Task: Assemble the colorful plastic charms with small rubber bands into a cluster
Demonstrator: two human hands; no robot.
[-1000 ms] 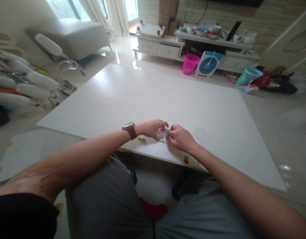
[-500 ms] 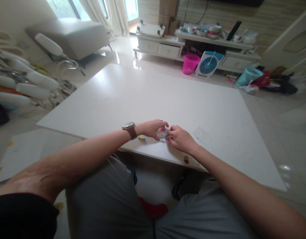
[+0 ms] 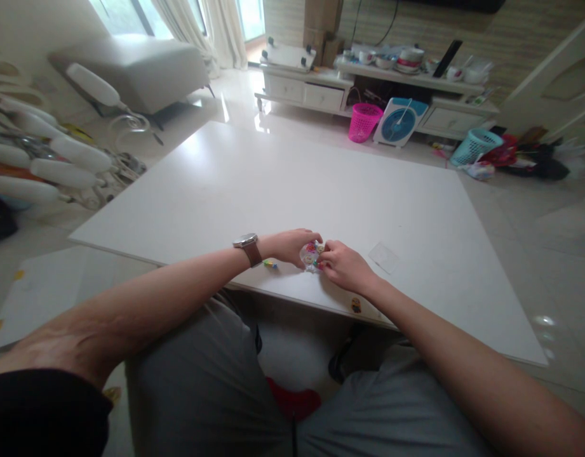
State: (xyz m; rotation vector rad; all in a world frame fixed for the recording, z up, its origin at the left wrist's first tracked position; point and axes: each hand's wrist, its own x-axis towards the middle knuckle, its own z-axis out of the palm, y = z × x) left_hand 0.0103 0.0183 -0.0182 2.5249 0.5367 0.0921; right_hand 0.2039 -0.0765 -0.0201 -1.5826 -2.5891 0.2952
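Observation:
Near the front edge of the white table (image 3: 330,184), my left hand (image 3: 295,246) curls round a small clear container (image 3: 309,256) with colourful pieces in it. My right hand (image 3: 340,261) is at the container's right side, its fingers pinched together; whatever they hold is hidden. A small green, yellow and blue piece (image 3: 270,264) lies just left of the container, below my left wrist. To the right of my right hand, a flat clear square sheet (image 3: 382,258) rests on the table.
A small yellow and dark sticker (image 3: 356,304) is at the table's front edge. Beyond the table stand a pink basket (image 3: 364,122), a blue and white fan (image 3: 399,122) and a light blue basket (image 3: 475,147). White lamp-like parts (image 3: 63,171) are at the left.
The fingers of my right hand have shifted slightly against the container. My left hand has stayed in place.

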